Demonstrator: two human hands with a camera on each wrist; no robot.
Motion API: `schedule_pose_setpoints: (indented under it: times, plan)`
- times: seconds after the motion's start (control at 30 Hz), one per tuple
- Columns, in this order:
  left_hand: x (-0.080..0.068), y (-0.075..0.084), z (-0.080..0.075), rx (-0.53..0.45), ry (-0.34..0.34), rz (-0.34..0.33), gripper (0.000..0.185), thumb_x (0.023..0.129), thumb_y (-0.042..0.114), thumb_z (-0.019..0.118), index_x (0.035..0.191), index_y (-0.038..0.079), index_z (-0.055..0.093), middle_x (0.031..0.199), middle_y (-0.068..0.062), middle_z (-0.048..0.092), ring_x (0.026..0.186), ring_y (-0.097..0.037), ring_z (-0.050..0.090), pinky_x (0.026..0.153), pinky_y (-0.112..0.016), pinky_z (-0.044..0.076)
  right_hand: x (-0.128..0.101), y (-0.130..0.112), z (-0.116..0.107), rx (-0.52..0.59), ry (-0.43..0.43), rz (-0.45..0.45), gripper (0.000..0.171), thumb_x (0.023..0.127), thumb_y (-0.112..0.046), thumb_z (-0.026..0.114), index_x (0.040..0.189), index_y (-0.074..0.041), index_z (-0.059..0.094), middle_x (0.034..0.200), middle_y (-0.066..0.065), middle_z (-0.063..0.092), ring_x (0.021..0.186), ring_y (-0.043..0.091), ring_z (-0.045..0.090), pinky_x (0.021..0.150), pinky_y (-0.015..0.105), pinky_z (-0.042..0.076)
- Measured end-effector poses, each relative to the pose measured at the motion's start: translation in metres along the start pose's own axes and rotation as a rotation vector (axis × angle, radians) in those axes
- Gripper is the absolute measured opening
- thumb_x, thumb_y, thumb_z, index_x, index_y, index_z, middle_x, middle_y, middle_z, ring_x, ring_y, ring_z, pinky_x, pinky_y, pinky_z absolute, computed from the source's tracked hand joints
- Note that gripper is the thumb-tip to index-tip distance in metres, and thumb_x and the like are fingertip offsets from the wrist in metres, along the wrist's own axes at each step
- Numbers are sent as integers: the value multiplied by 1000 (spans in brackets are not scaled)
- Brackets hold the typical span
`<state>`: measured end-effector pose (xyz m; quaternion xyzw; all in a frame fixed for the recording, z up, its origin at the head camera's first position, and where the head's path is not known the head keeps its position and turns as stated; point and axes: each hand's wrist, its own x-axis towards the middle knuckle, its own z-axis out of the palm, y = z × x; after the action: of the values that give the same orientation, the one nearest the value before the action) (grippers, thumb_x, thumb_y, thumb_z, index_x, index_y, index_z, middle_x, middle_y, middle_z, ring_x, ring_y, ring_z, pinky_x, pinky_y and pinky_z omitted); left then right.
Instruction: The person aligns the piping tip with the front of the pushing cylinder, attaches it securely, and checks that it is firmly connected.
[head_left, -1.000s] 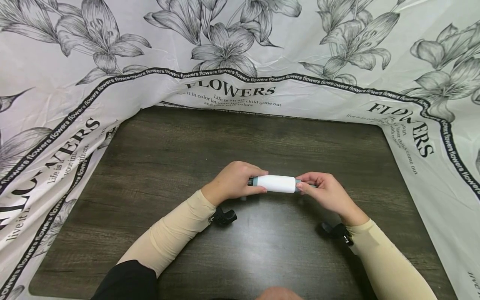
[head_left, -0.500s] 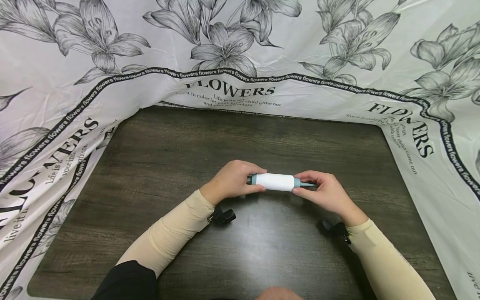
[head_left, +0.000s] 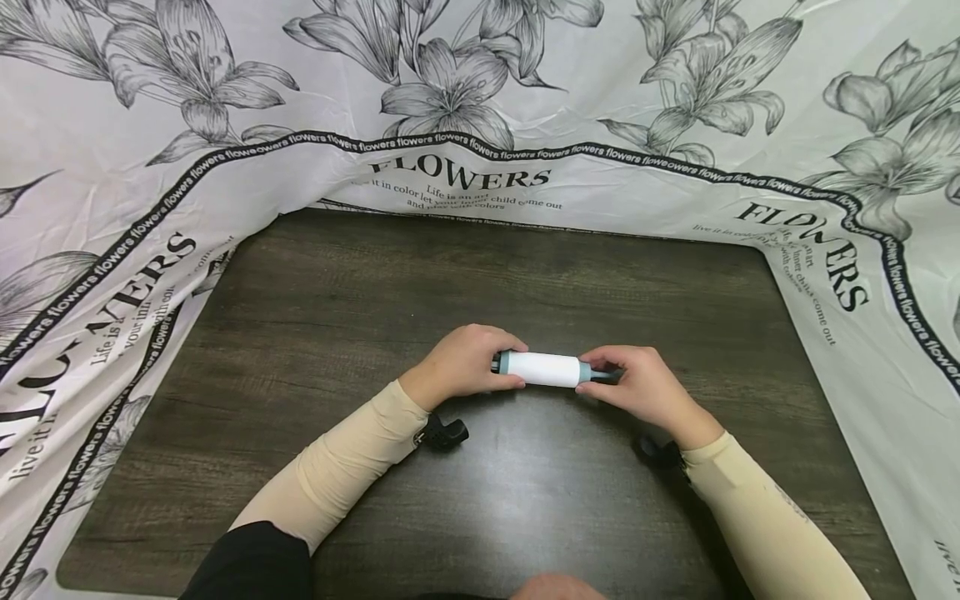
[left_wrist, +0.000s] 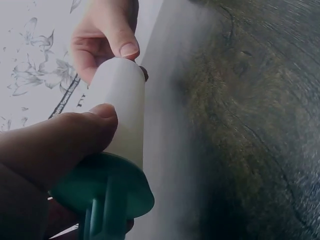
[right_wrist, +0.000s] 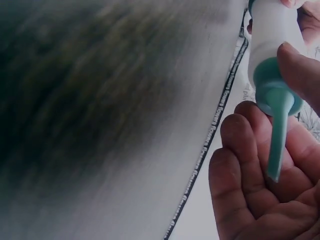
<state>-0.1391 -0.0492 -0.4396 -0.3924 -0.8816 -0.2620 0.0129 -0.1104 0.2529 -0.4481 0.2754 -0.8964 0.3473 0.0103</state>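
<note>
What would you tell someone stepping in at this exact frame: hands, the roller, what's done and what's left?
Left hand: grips one teal end of the white roller, thumb on the white body.
Right hand: pinches the other teal end, whose thin teal stem lies across its fingers.
The roller is held level just over the dark wooden table, in the middle, with flower-print sheet draped around.
Done: the roller is up in both hands.
Left: cannot tell whether anything has been pulled off or fitted; keep both grips steady.

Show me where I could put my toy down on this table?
Bare wood lies between the hands and the flowered cloth at the back, and on the table's left. It is crowded only where both hands hold the roller.
</note>
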Motion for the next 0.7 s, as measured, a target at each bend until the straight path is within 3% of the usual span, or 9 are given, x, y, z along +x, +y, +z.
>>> schedule_pose_setpoints:
  times: [0.4, 0.7]
  plan:
    - [-2, -2, 8, 30, -92, -23, 41, 79, 44, 77, 113, 21, 71, 109, 7, 68, 95, -6, 62, 79, -25, 49, 0, -1, 4, -23, -104, 71, 33, 76, -34, 83, 105, -23, 72, 93, -14, 68, 81, 2, 63, 70, 27, 53]
    - [-4, -1, 9, 10, -78, -26, 41, 81, 44, 76, 114, 20, 70, 110, 7, 68, 95, -5, 61, 79, -24, 48, 1, 1, 4, -9, -131, 67, 32, 78, -34, 81, 106, -22, 72, 96, -11, 69, 82, 2, 65, 70, 26, 53]
